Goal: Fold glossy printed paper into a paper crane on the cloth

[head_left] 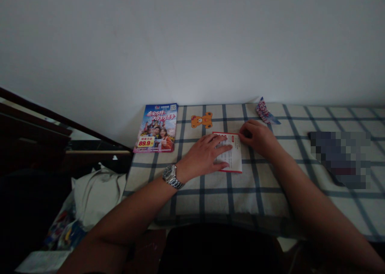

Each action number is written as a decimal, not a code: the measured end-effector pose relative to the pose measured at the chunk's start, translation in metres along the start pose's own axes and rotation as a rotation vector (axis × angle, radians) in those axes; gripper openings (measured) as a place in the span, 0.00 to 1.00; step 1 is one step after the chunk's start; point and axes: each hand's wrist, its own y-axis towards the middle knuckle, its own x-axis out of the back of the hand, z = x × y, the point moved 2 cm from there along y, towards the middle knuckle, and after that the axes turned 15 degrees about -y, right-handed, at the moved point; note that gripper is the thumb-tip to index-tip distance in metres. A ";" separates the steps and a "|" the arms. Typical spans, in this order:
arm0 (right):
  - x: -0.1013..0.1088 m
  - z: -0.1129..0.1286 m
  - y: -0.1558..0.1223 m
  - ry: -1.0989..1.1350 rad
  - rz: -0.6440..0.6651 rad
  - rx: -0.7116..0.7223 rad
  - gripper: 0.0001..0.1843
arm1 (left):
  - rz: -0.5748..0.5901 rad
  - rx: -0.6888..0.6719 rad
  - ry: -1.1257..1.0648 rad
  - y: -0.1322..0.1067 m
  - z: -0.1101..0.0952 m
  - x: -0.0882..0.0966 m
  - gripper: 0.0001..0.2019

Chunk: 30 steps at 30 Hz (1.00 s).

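While my spread left hand [203, 156] pressed the red-edged leaflet [236, 158], tugging by my right hand [256, 136], fingers bunched at its one o'clock corner, grip undeterminable, risked creasing.

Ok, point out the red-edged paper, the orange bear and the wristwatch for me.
Red-edged paper [236, 157]: head view, on its uncovered right-hand part.
Orange bear [201, 120]: head view, on the middle of its body.
Wristwatch [169, 172]: head view, on its dial.
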 end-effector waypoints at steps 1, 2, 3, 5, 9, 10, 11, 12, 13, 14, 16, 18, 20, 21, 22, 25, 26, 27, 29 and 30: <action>-0.001 -0.001 0.001 -0.003 -0.008 -0.009 0.05 | 0.001 -0.001 -0.001 0.000 0.000 0.000 0.30; -0.002 -0.001 0.002 -0.009 -0.015 -0.016 0.05 | 0.002 -0.004 -0.001 0.000 0.000 0.000 0.30; -0.003 -0.002 0.002 -0.017 -0.023 -0.023 0.04 | 0.002 -0.006 0.000 0.000 0.000 0.001 0.30; -0.004 -0.003 0.004 -0.028 -0.038 -0.034 0.04 | -0.001 -0.008 0.003 0.000 0.000 0.001 0.29; -0.003 -0.003 0.004 -0.032 -0.040 -0.020 0.04 | -0.007 -0.010 0.005 0.000 0.001 0.000 0.29; -0.002 -0.003 0.004 -0.028 -0.038 -0.015 0.04 | -0.007 -0.011 0.006 0.000 0.002 0.000 0.29; -0.001 -0.003 0.003 -0.021 -0.038 -0.011 0.04 | -0.007 -0.013 0.008 -0.001 0.002 -0.001 0.30; 0.000 -0.002 0.002 -0.013 -0.042 -0.009 0.04 | -0.007 -0.017 0.010 -0.001 0.002 -0.001 0.29; 0.001 -0.002 0.002 -0.006 -0.048 -0.008 0.05 | -0.006 -0.023 0.011 -0.001 0.002 -0.001 0.29; 0.002 -0.001 0.001 0.000 -0.054 -0.004 0.05 | -0.007 -0.030 0.010 -0.001 0.002 -0.002 0.29; 0.004 0.000 -0.001 0.004 -0.065 0.009 0.05 | -0.014 -0.038 0.010 -0.002 0.002 -0.002 0.29; 0.004 0.000 -0.002 0.003 -0.066 0.023 0.05 | -0.020 -0.040 0.009 -0.002 0.002 -0.002 0.29; 0.004 0.000 -0.003 0.008 -0.062 0.029 0.04 | -0.029 -0.039 0.009 -0.002 0.003 -0.002 0.29; 0.004 0.000 -0.004 0.013 -0.056 0.033 0.04 | -0.033 -0.038 0.010 -0.002 0.004 -0.003 0.29; 0.004 0.000 -0.005 0.021 -0.049 0.040 0.04 | -0.037 -0.037 0.011 -0.002 0.005 -0.003 0.29; 0.003 0.001 -0.006 0.044 -0.030 0.072 0.03 | -0.043 -0.030 0.018 -0.002 0.009 -0.003 0.30; 0.003 0.001 -0.006 0.049 -0.026 0.084 0.03 | -0.042 -0.026 0.021 -0.002 0.010 -0.003 0.30; 0.002 0.002 -0.006 0.053 -0.026 0.095 0.03 | -0.046 -0.021 0.024 -0.002 0.012 -0.002 0.30; 0.001 0.003 -0.006 0.061 -0.032 0.128 0.04 | -0.061 -0.017 0.033 -0.003 0.015 0.000 0.29; 0.000 0.003 -0.006 0.065 -0.039 0.149 0.05 | -0.075 -0.014 0.038 -0.003 0.016 0.001 0.29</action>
